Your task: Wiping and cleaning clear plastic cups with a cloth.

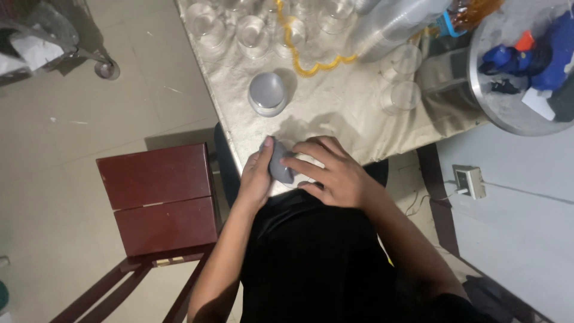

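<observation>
My left hand (256, 176) and my right hand (332, 172) meet at the near edge of a table covered in a pale cloth (335, 113). Between them they hold a small grey lid-like piece (279, 167) pressed over a clear cup that is mostly hidden under my fingers. Both hands have their fingers curled on it. Just beyond them a capped cup with a grey lid (267, 94) stands on the cloth.
Several clear plastic cups (254, 30) crowd the far part of the table, with a yellow wavy strip (311, 63) and a lying stack of cups (394, 27). A round metal tray (508, 101) holds blue tools at the right. A dark red wooden chair (158, 197) stands left.
</observation>
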